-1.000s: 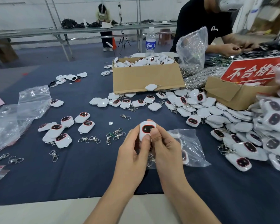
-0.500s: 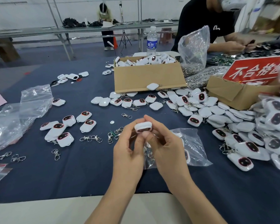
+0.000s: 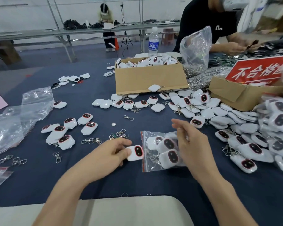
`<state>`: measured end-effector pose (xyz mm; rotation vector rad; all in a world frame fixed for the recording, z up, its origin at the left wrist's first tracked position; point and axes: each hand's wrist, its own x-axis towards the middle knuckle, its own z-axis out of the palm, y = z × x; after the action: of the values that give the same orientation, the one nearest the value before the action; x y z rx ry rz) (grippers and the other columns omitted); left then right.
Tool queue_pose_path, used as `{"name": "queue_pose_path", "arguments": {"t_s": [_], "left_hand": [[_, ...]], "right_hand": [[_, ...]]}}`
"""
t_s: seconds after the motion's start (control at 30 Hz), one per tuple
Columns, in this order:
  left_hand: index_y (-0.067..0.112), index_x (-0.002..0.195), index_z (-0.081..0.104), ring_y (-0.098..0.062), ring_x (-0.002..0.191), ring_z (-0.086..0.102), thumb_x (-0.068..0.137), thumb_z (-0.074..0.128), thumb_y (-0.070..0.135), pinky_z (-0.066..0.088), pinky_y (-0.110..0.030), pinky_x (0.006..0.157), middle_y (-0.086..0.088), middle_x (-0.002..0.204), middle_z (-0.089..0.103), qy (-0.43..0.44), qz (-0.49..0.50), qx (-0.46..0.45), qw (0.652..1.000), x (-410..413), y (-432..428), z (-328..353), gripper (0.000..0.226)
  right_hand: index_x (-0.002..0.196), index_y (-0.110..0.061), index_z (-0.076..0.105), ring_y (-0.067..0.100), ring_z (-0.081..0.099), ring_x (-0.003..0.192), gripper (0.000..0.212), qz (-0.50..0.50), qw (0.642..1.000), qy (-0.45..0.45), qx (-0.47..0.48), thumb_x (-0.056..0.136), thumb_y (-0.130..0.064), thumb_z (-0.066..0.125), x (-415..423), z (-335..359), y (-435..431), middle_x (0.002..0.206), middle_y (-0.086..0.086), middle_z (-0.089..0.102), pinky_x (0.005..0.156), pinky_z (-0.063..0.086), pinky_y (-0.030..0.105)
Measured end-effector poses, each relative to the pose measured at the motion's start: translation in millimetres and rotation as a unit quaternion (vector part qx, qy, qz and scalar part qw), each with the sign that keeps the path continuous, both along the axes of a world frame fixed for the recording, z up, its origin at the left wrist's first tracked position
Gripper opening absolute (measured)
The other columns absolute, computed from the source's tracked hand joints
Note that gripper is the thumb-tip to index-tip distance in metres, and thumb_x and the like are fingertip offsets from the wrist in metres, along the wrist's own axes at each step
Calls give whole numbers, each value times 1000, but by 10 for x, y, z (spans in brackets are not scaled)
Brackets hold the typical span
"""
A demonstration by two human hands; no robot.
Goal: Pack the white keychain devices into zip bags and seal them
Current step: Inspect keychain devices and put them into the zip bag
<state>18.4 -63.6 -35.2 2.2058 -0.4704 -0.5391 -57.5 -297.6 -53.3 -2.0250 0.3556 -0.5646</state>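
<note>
A small white keychain device (image 3: 136, 153) with a dark oval face ringed in red sits at the red-edged mouth of a clear plastic zip bag (image 3: 148, 167). The left hand (image 3: 108, 154) pinches it between thumb and fingers. The bag lies flat on the dark blue bench (image 3: 39, 176) and has a few more devices inside. The right hand (image 3: 193, 144) is over the bag with loose, open fingers. It is blurry, so it may or may not touch the bag. Silver metal clips (image 3: 91, 141) lie to the left. A brown cardboard box (image 3: 150, 79) full of devices sits farther back.
</note>
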Motion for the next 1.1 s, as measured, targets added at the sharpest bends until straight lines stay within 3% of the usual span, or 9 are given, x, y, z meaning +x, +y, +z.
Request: {"name": "queue_pose_path", "arguments": {"t_s": [0.2, 0.3, 0.43, 0.57, 0.63, 0.7, 0.77, 0.93, 1.1], "left_hand": [[33, 115, 71, -5, 69, 61, 102, 59, 26, 51, -29, 73, -7, 90, 71, -12, -25, -55, 998, -62, -167, -4, 19], [35, 115, 71, -7, 69, 61, 100, 61, 34, 54, -30, 77, -2, 80, 73, 23, -28, -64, 997, -125, -265, -34, 19], [30, 106, 64, -3, 60, 59, 96, 65, 38, 50, -24, 66, 9, 67, 69, 8, 26, -70, 997, -191, -403, -72, 12], [26, 85, 65, -8, 63, 61, 97, 57, 46, 51, -31, 68, 12, 68, 68, -37, 87, -60, 994, -277, -541, -86, 25], [23, 81, 65, -7, 56, 51, 94, 55, 54, 42, -23, 56, 9, 64, 61, -53, 76, -42, 995, -336, -610, -82, 35], [21, 81, 64, -7, 58, 47, 93, 59, 51, 34, -20, 52, 3, 72, 60, -87, 68, -6, 994, -378, -655, -93, 33], [20, 83, 65, -14, 69, 55, 96, 61, 41, 42, -23, 60, 0, 81, 62, -107, 93, -4, 990, -379, -652, -100, 25], [21, 85, 67, -23, 71, 67, 97, 63, 32, 57, -47, 80, 2, 71, 71, -58, 126, -74, 988, -337, -604, -57, 17], [24, 84, 66, -15, 57, 52, 97, 57, 38, 56, -48, 76, 1, 70, 71, -48, 120, -54, 990, -325, -583, -38, 21]], "right_hand": [[121, -32, 68, 0, 49, 104, 31, 48, 988, 47, -136, 103, -16, 49, 26, -54, 5, 108, -23, 64, 87, 28, -2], [121, -32, 68, -4, 45, 102, 31, 54, 988, 47, -135, 103, -15, 49, 29, -55, -7, 106, -23, 63, 88, 28, -1], [121, -32, 68, -8, 43, 100, 30, 53, 990, 43, -122, 103, -16, 49, 36, -51, -14, 102, -26, 60, 85, 27, -4], [121, -31, 68, -4, 46, 102, 29, 53, 990, 43, -120, 103, -16, 50, 28, -55, -15, 98, -27, 59, 85, 30, 0], [121, -31, 68, 0, 48, 107, 30, 54, 989, 49, -128, 103, -15, 50, 25, -56, -5, 100, -25, 60, 84, 32, 5], [122, -32, 67, 2, 49, 110, 31, 53, 989, 55, -130, 103, -15, 49, 24, -54, 0, 103, -24, 60, 84, 31, 6], [124, -34, 66, 0, 50, 110, 32, 40, 992, 51, -108, 104, -17, 47, 17, -33, -11, 107, -26, 61, 86, 33, 4], [132, -22, 64, 15, 55, 120, 36, -88, 986, 12, -139, 102, -14, 45, -63, 62, -262, 124, -4, 67, 103, 42, 33], [145, -14, 52, 34, 39, 139, 43, -157, 950, 161, -217, 102, -12, 47, -121, 6, -510, 149, 13, 49, 119, 26, 48]]}}
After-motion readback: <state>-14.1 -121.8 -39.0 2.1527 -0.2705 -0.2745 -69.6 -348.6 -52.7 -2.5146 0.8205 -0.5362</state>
